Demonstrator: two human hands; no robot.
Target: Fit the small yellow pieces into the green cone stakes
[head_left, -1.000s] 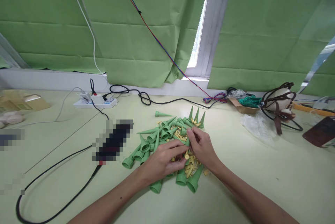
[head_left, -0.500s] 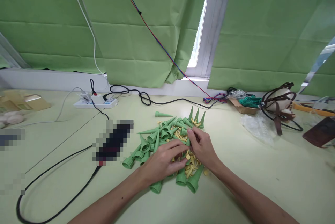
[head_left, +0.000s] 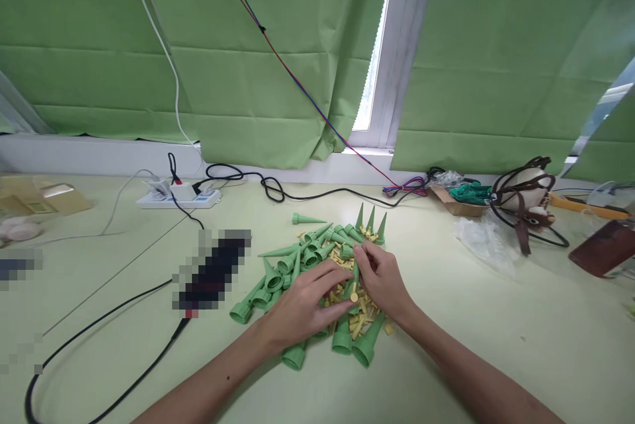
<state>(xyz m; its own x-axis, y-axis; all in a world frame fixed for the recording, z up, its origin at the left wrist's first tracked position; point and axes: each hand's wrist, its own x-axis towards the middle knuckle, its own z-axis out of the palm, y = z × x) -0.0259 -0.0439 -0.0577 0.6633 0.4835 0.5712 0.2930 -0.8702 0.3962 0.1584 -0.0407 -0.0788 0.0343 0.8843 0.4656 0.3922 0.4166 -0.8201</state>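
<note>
My right hand (head_left: 381, 275) pinches a green plastic cone spike (head_left: 356, 272), its narrow end pointing down towards me. At that lower end sits a yellow plug (head_left: 354, 296) with a round flat head. Beside it is my left hand (head_left: 310, 298), thumb and forefinger parted, their tips close to the plug and cone; contact is hard to make out. Under and around both hands lies a pile of green cone spikes (head_left: 272, 278) mixed with small yellow plugs (head_left: 364, 311). Three cone spikes (head_left: 372, 220) stand points up behind my right hand, yellow plugs about them.
One loose green cone (head_left: 307, 219) lies behind the pile. To the left are a blurred dark device (head_left: 213, 272) on a black cable and a white power strip (head_left: 208, 199). A clear plastic bag (head_left: 483, 242), cardboard box (head_left: 459, 202) and brown case (head_left: 602, 249) lie right.
My left forefinger has drawn back slightly from the cone's tip, so more of the yellow plug shows. My right hand keeps its hold. The view has shifted a little.
</note>
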